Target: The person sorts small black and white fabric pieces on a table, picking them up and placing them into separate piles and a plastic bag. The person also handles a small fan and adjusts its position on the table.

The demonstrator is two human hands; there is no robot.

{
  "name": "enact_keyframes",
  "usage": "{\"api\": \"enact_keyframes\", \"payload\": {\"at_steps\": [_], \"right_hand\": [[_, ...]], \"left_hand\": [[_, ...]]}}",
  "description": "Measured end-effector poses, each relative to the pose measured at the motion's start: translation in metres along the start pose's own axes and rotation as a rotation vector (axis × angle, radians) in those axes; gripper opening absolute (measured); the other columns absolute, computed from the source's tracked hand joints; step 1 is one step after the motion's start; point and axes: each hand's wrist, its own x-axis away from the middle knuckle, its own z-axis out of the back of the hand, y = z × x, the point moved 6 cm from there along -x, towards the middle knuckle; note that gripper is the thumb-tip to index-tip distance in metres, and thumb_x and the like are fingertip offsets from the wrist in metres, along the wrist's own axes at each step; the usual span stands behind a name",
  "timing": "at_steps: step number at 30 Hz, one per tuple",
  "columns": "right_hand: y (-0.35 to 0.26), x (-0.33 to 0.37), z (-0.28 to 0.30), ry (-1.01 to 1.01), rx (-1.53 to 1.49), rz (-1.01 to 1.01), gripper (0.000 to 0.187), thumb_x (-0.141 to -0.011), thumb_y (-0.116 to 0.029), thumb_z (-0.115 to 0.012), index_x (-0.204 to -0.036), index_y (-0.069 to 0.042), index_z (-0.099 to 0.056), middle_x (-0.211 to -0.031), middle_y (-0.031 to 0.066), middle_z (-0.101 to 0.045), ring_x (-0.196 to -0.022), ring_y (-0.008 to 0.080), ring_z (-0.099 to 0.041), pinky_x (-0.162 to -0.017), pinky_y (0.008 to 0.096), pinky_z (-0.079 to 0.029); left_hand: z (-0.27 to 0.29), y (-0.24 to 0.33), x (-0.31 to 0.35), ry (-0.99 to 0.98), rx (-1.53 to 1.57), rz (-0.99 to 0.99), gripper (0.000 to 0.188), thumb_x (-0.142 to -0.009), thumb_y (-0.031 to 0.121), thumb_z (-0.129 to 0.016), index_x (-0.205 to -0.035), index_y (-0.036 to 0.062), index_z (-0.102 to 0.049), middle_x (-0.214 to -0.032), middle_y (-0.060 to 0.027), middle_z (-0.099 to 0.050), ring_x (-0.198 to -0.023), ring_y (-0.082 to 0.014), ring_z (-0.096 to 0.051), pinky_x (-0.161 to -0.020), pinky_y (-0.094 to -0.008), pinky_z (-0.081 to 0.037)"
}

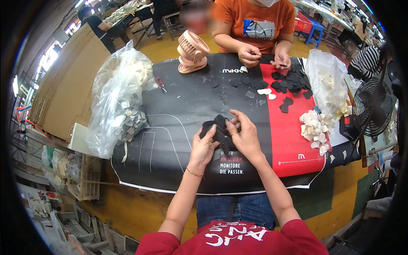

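Pinching black cut-out pieces (220, 122) just off the dial's centre toward three o'clock, clamping thumb and fingers of the left hand (205, 146) on them from seven o'clock, and of the right hand (245, 135) from three. Working above a black-and-red printed mat (165, 102), with a pink clip fan (192, 50) at twelve, a black pile (294, 80) at two.

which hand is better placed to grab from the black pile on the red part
Probably the right hand: it is nearer the black pile, while the left hand sits farther left. Both hold black pieces.
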Motion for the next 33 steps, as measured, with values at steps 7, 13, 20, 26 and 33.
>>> {"api": "enact_keyframes", "payload": {"at_steps": [7,13,20,26,33], "right_hand": [[0.003,0.011,0.001,-0.295,-0.043,-0.097,0.035,-0.096,-0.020,-0.061,-0.123,0.002,-0.061,-0.081,0.0111,-0.068,-0.072,0.0148,-0.064,-0.070,0.0308,-0.051],[0.006,0.015,-0.015,-0.352,-0.314,-0.305,0.024,-0.096,-0.015,-0.063,-0.110,0.003,-0.069,-0.081,0.0065,-0.069,-0.069,0.0101,-0.062,-0.067,0.0266,-0.050],[-0.003,0.010,-0.021,-0.293,-0.135,-0.173,0.020,-0.090,-0.012,-0.071,-0.097,0.006,-0.069,-0.080,0.0104,-0.071,-0.065,0.0095,-0.064,-0.060,0.0263,-0.050],[-0.050,0.020,-0.025,0.035,0.205,0.356,0.013,-0.089,-0.005,-0.068,-0.098,0.005,-0.067,-0.086,0.0153,-0.067,-0.074,0.0275,-0.067,-0.066,0.0335,-0.052],[-0.018,0.006,0.004,-0.065,0.026,-0.002,0.013,-0.090,-0.007,-0.067,-0.097,0.004,-0.069,-0.082,0.0122,-0.069,-0.069,0.0198,-0.066,-0.064,0.0313,-0.051]], "left_hand": [[0.011,0.017,-0.010,-0.014,0.025,-0.144,0.026,-0.098,0.013,-0.060,-0.118,-0.0029,-0.058,-0.114,-0.0151,-0.067,-0.105,-0.0258,-0.067,-0.085,-0.0374,-0.059],[0.015,0.018,-0.006,0.065,-0.034,-0.253,0.024,-0.098,0.015,-0.061,-0.116,-0.0024,-0.058,-0.106,-0.0131,-0.068,-0.093,-0.0198,-0.069,-0.080,-0.0340,-0.059],[0.025,0.031,0.000,0.169,-0.001,-0.377,0.024,-0.098,0.014,-0.062,-0.115,-0.0028,-0.059,-0.105,-0.0126,-0.067,-0.093,-0.0185,-0.067,-0.080,-0.0328,-0.059],[0.021,0.037,0.007,0.303,0.124,-0.492,0.022,-0.098,0.014,-0.062,-0.113,-0.0011,-0.059,-0.104,-0.0109,-0.066,-0.091,-0.0177,-0.067,-0.077,-0.0299,-0.057],[0.059,0.080,0.019,0.412,-0.022,-0.635,0.023,-0.098,0.012,-0.060,-0.116,-0.0019,-0.058,-0.111,-0.0112,-0.064,-0.092,-0.0187,-0.067,-0.077,-0.0299,-0.059]]}}
